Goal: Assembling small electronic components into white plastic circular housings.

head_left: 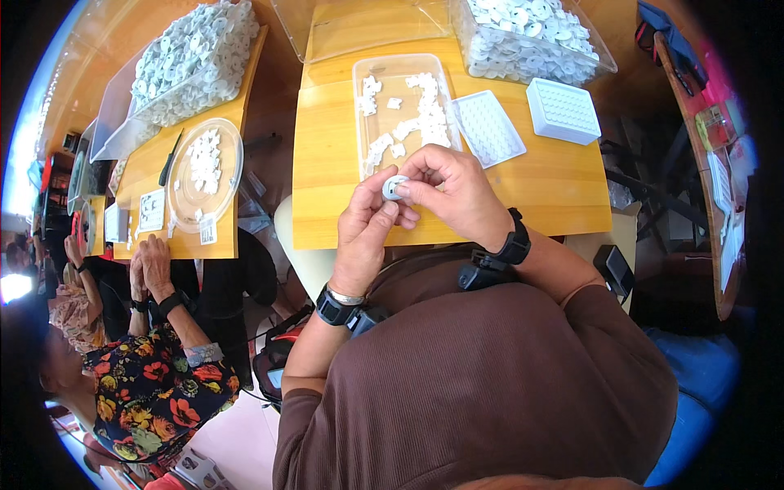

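brown ribbed cloth, our shirt (482, 367), lay nearest, with a black band at each wrist. just past it, our left hand (367, 224) had a small, round, pale grey plastic disc (395, 188) between thumb and fingers, the grip drawn in to the disc's rim and no wider. our right hand (461, 192) came in from the other side, thumb and index finger closed down onto the disc's right side; whether they also pinched some smaller part, we could not tell. a small dark spot showed on the disc's face.

for such fine fingerwork, we judged it best to let the left hand act as the clamp, keeping the rim firm and the face turned up to us, while the right thumb pressed squarely and lightly. pushing at a slant would likely have made the disc twist or slip, and too hard a squeeze might have marked it.

the disc was held up near the front of the yellow wooden table (327, 196). beyond our fingers sat a shallow, clear plastic tray (392, 80) with small white plastic pieces (433, 114) scattered in it, handy for the right hand. to its right lay a white dimpled plastic tray (490, 129), then a white stack of similar trays (563, 114). farthest off, more pale discs (531, 16) were heaped high.
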Demonstrator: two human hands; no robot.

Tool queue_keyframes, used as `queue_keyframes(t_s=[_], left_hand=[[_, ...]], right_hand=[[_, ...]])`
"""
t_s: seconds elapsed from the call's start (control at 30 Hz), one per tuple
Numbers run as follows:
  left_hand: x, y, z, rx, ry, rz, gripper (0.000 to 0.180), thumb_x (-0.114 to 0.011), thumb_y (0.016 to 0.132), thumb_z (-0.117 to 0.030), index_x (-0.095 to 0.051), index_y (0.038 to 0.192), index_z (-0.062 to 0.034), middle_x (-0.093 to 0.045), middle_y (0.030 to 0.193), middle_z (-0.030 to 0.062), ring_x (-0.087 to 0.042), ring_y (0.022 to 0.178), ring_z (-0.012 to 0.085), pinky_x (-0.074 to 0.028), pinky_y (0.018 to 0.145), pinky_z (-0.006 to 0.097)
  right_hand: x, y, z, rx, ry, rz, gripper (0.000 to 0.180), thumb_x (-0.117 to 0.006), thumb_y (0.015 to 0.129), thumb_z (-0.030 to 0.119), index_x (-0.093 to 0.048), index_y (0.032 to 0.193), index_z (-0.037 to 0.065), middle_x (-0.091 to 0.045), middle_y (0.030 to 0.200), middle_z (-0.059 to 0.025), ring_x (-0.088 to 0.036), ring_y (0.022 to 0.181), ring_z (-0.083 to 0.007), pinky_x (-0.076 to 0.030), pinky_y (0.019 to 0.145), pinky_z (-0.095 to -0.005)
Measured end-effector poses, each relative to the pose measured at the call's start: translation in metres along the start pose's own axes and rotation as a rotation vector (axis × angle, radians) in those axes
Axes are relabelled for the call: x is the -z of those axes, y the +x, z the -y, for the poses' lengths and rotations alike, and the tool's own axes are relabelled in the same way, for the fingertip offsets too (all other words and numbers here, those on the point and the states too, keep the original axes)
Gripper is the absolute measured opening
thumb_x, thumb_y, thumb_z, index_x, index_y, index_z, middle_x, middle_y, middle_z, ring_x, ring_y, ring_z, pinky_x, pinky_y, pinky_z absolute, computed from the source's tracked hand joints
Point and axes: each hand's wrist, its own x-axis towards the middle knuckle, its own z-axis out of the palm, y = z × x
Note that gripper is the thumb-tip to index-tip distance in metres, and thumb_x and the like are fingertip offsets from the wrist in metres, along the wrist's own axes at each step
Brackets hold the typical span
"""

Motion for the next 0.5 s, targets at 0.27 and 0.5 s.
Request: queue_keyframes(t_s=[0.27, 0.5], left_hand=[[-0.0063, -0.0031, -0.0047, 0.031, 0.110, -0.011, 0.040, -0.044, 0.092, 0.000, -0.044, 0.132, 0.0007, -0.061, 0.096, 0.0113, -0.062, 0.080, 0.0166, -0.051, 0.070, 0.027], [-0.0061, 0.0004, -0.0063, 0.068, 0.042, -0.083, 0.042, -0.043, 0.092, 0.003, -0.045, 0.135, 0.0000, -0.060, 0.092, 0.0085, -0.059, 0.076, 0.0136, -0.051, 0.067, 0.025]], right_hand=[[-0.0007, -0.0027, -0.0067, 0.032, -0.070, -0.020, 0.006, -0.065, 0.084, 0.002, -0.060, 0.084, -0.001, -0.064, 0.071, -0.0035, -0.061, 0.065, -0.0067, -0.049, 0.055, -0.0221], [0.0025, -0.0020, 0.0000, 0.129, -0.287, -0.049, 0.012, -0.066, 0.079, 0.007, -0.063, 0.090, 0.001, -0.063, 0.069, -0.0118, -0.063, 0.061, -0.0228, -0.049, 0.056, -0.0301]])
